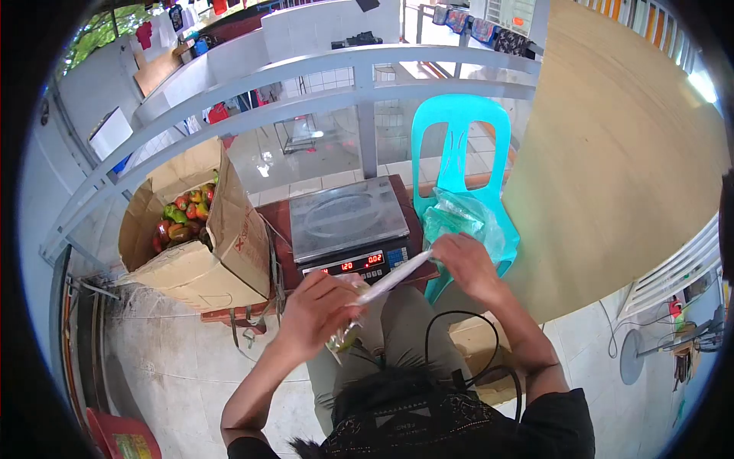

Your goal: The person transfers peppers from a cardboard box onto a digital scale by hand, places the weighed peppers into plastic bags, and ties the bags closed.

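A clear plastic bag (392, 280) is pulled into a tight, twisted strip between my two hands, above my lap. My left hand (315, 315) is closed around the bag's lower part, where something greenish shows through the plastic, partly hidden by the fingers. At the other end, my right hand (465, 265) pinches the strip. Just beyond both hands sits a digital weighing scale (348, 218) with red lit digits and a bare metal plate. To its left stands an open cardboard box (248, 237) with red and green peppers (183, 216) inside.
A turquoise plastic chair (501, 138) holds crumpled clear and green plastic bags (457, 218). A grey railing (367, 96) runs behind the scale. On the right is a large wooden board (612, 153), with a stand fan (632, 357) beyond it. A black cable (428, 336) loops near my lap.
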